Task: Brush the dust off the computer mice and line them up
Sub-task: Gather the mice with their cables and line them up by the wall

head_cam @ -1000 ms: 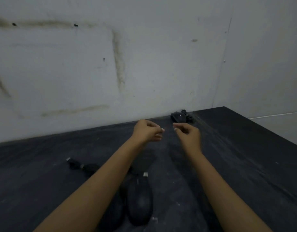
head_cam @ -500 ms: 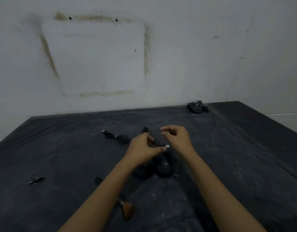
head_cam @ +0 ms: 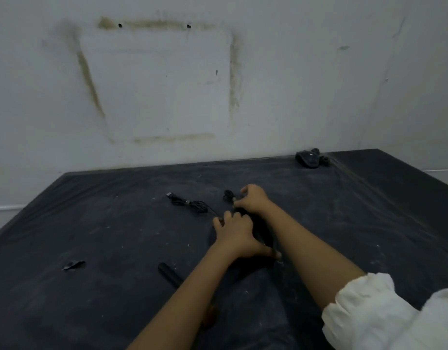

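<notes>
**Two hands at the mice on the dusty table**

The person's two hands were low over the middle of the black table (head_cam: 91,248). The right hand (head_cam: 254,200) was the one farther back. Its fingers were bent, and the tips pinched a thin black cord (head_cam: 227,195) that sat in a small curl just beside them. The left hand (head_cam: 234,233) lay flat and low, nearer to the person, with its thumb stuck out to the right. It hid what was under it, so I cannot tell if it held anything.

A dark near mouse (head_cam: 262,231) showed between the two hands, touching the left one. A far mouse (head_cam: 307,159) sat alone at the back of the table, close to the wall (head_cam: 293,72).

A loose cord (head_cam: 190,203) with a plug lay left of the hands. The brush (head_cam: 168,272) lay on the table, partly under the left arm. A small dark scrap (head_cam: 72,265) lay well off to the left. A white sleeve (head_cam: 384,314) was pushed up the right arm.
</notes>
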